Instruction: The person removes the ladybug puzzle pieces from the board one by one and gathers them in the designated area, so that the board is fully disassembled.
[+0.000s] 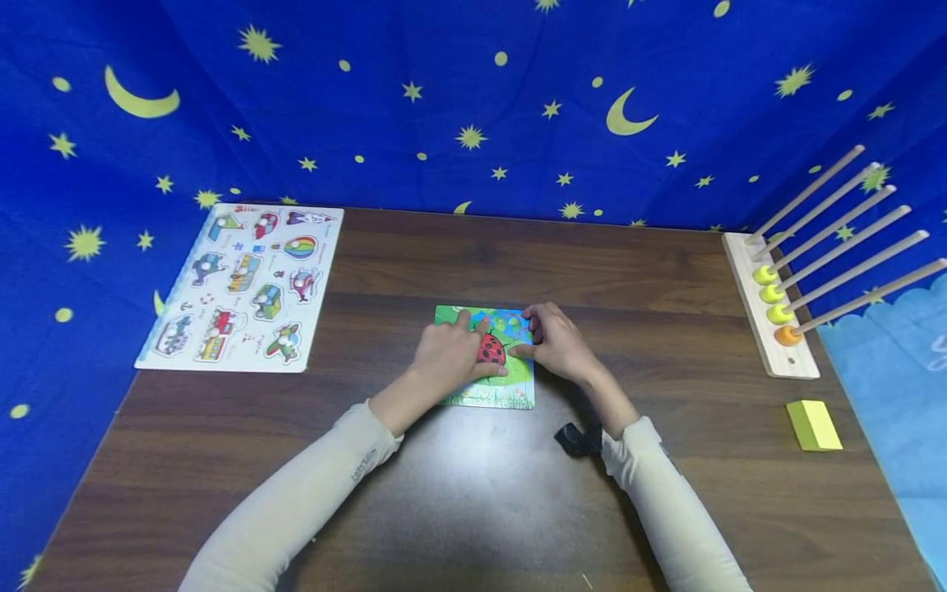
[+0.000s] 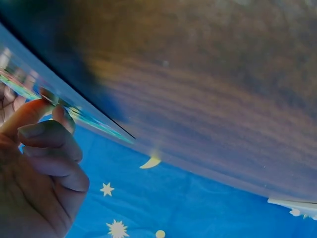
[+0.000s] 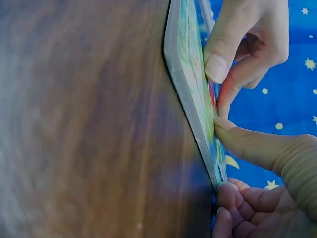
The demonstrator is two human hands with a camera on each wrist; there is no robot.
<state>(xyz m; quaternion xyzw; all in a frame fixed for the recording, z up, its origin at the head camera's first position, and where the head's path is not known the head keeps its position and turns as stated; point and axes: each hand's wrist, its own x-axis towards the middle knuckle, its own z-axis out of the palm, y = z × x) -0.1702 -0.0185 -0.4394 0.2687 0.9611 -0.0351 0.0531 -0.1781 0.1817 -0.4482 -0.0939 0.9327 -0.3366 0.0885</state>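
A small square ladybug puzzle (image 1: 521,399) lies flat on the table between both hands, green and blue with a red spotted ladybug in the middle. My left hand (image 1: 447,349) reaches over its left half, thumb and fingertips pressing on the picture and hiding part of it. At the right side, my right hand (image 1: 558,341) holds the puzzle, its thumb on the picture and its other fingers curled at the edge near the far corner. In the right wrist view, the left hand (image 3: 247,44) and right thumb (image 3: 252,144) come close together on the puzzle's face (image 3: 185,54).
A vehicle peg puzzle board (image 1: 255,329) lies at the back left. On the right stands a wooden base (image 1: 784,358) with several upright rods and small yellow and orange beads. A yellow block (image 1: 814,425) sits in front of it. Behind the table hangs a blue star-patterned cloth (image 1: 414,49).
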